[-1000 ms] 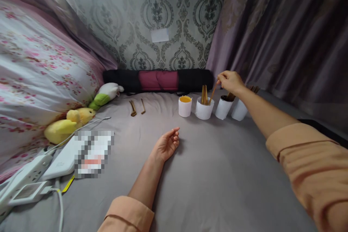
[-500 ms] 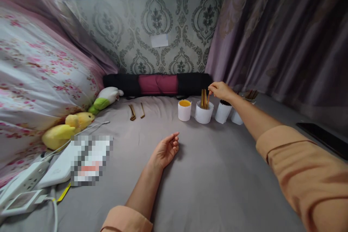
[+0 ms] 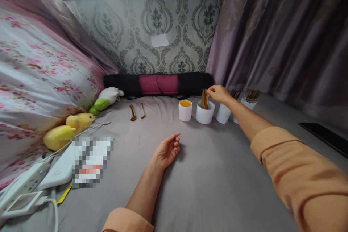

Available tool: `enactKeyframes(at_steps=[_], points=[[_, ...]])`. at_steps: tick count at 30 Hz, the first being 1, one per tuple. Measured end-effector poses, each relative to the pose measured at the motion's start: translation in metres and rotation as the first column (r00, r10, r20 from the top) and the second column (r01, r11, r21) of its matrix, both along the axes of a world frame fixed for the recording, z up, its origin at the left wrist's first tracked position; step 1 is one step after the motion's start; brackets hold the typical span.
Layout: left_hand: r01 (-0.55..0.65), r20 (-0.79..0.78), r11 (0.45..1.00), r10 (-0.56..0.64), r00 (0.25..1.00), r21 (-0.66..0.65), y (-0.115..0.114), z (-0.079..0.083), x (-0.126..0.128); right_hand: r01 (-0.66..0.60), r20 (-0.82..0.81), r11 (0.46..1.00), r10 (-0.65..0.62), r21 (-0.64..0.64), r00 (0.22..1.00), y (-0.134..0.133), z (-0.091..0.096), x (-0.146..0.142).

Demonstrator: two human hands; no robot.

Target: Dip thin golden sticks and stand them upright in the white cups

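Several white cups stand in a row on the grey bedsheet (image 3: 212,174). The leftmost cup (image 3: 185,111) has a yellow top. The second cup (image 3: 204,112) holds upright brown sticks (image 3: 204,99). My right hand (image 3: 219,94) is pinched at the tops of those sticks, in front of a third cup (image 3: 223,113). A fourth cup (image 3: 248,102) behind my forearm also holds sticks. My left hand (image 3: 166,151) rests on the sheet, palm up, fingers loosely curled, holding nothing. Two more brown sticks (image 3: 137,111) lie on the sheet to the left of the cups.
A black and maroon bolster (image 3: 159,84) lies along the wallpapered wall. A floral duvet (image 3: 35,79) and plush toys (image 3: 67,129) fill the left side. A power strip (image 3: 23,185) and cables lie at the near left. Curtains (image 3: 285,32) hang on the right, with a dark flat object (image 3: 324,137) below.
My right hand carried a stick from above the third cup leftward and down to the second cup's bundle. The left hand has stayed where it was.
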State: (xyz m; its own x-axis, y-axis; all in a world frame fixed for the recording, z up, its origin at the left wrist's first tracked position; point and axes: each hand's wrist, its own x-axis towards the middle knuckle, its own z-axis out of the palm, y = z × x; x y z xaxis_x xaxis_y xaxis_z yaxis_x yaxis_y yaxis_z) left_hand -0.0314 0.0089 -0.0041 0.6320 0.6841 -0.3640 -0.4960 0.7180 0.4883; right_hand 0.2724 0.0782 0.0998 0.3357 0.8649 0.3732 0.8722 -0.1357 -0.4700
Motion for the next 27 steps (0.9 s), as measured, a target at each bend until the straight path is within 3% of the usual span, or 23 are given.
enactKeyframes(at_steps=[27], points=[[0.002, 0.008, 1.000, -0.002, 1.000, -0.004, 0.000, 0.001, 0.001, 0.106, 0.061, 0.991, -0.101, -0.083, 0.993, 0.006, -0.013, -0.005]])
